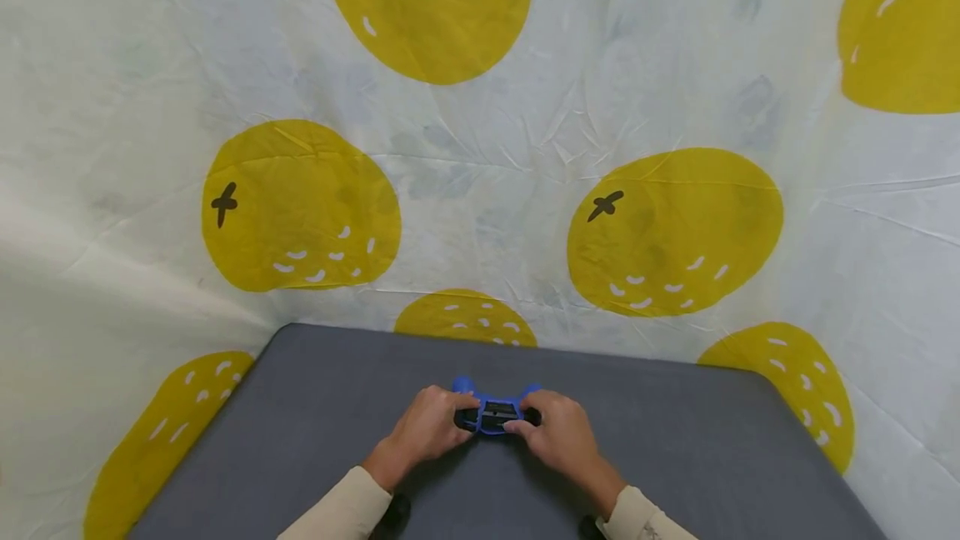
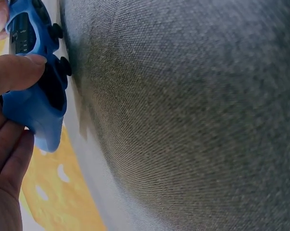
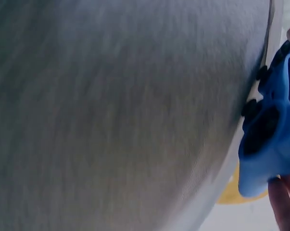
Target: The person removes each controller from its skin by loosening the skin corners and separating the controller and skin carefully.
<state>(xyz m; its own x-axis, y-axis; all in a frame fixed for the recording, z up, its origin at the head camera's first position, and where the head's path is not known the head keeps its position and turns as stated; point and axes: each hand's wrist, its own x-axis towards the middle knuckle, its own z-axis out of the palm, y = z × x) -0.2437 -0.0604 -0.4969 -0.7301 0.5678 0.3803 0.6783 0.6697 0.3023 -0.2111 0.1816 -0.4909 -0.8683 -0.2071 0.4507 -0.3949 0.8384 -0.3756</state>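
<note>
Both hands hold a black game controller (image 1: 497, 416) with a blue cover, just above the grey tabletop. Its two blue handles point away from me, and in the left wrist view the controller's (image 2: 48, 110) thumbsticks face the table. My left hand (image 1: 429, 425) grips the left end, with its thumb lying across the blue cover and fingers at the handle. The right hand (image 1: 564, 432) grips the other end, thumb on the near edge by the black middle part. In the right wrist view, fingers touch the controller's (image 3: 267, 134) handle, while most of that hand is out of frame.
A grey cloth-covered table (image 1: 337, 390) lies beneath the hands. White fabric (image 1: 480, 223) printed with large yellow fruit hangs behind it and along both sides, close to the table's edges. Light sleeves (image 1: 341, 507) cover the forearms.
</note>
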